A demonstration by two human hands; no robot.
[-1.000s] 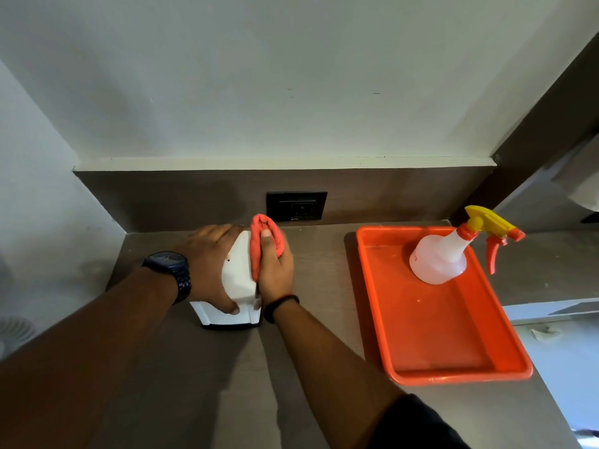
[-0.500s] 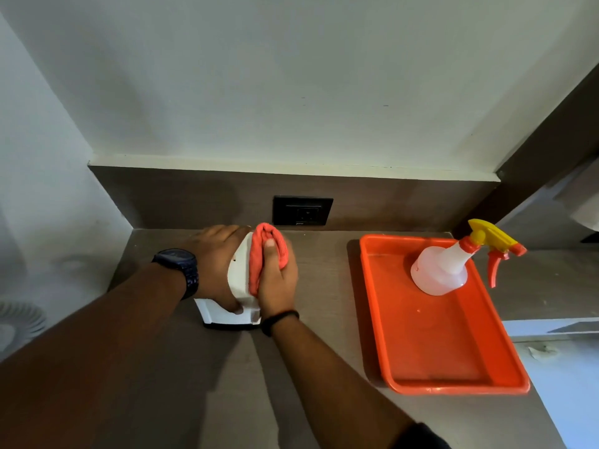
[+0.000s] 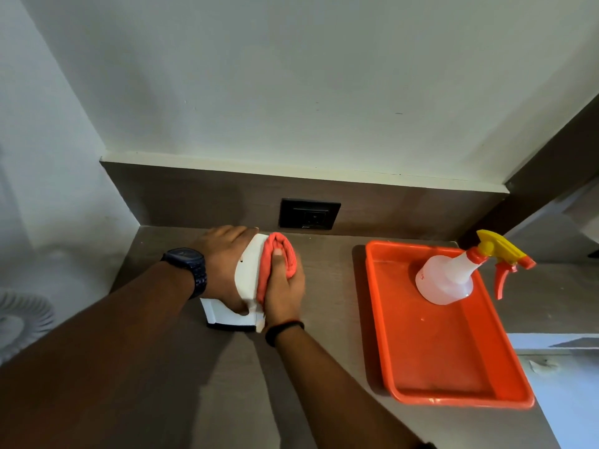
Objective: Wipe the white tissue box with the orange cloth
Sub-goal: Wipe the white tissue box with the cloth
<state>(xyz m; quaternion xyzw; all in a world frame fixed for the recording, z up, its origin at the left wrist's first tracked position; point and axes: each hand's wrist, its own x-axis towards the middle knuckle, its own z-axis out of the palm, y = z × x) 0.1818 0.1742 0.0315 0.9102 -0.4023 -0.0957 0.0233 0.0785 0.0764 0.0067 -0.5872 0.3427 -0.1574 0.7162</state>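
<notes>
Two hands meet at the white tissue box (image 3: 248, 280) on the brown table (image 3: 324, 367): the left grip (image 3: 223, 264) clasps its side, the right grip (image 3: 285, 293) presses the folded orange cloth (image 3: 277, 254) against it. Orange tray (image 3: 453, 393) with spray bottle (image 3: 453, 277) at three o'clock.

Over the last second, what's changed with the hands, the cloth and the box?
Little has changed. The right hand slid the orange cloth slightly back along the right side of the tissue box, towards the person; its thumb presses the folded cloth. Nothing was picked up or let go. The left hand still steadies the box on the counter, and the spray bottle still stands in the orange tray.
</notes>
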